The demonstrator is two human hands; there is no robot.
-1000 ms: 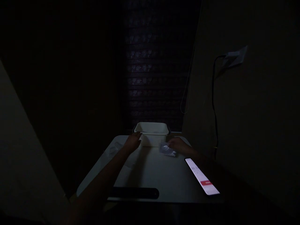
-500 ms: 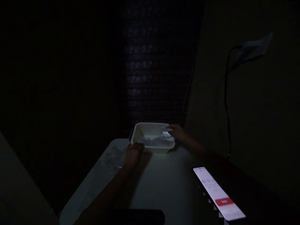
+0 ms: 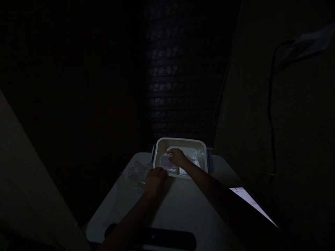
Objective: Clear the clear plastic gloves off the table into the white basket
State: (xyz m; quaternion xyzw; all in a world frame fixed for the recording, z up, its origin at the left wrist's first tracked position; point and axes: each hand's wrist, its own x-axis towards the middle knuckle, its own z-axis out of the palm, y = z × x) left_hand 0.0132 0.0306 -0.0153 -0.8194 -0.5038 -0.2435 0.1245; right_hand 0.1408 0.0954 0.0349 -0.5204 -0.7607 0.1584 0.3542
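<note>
A pale rectangular tub (image 3: 183, 140) stands at the far end of the white table, with clear plastic packets (image 3: 193, 167) lying inside it. My right hand (image 3: 177, 157) reaches into the tub, its fingers pinched at the top of a clear packet (image 3: 167, 164) on the left side. My left hand (image 3: 155, 177) rests with curled fingers on the tub's near left rim. Crumpled clear plastic (image 3: 136, 172) lies on the table just left of the tub. The scene is very dark and fine detail is lost.
The white table (image 3: 180, 209) has a dark, long object (image 3: 167, 237) at its near edge. A lit phone (image 3: 252, 202) is partly hidden behind my right forearm. A cable (image 3: 270, 104) hangs from a wall outlet (image 3: 306, 43).
My right hand has moved left from the tub's right rim into the tub, and the packet it held there now lies inside. The tub now sits straighter. The view has shifted slightly.
</note>
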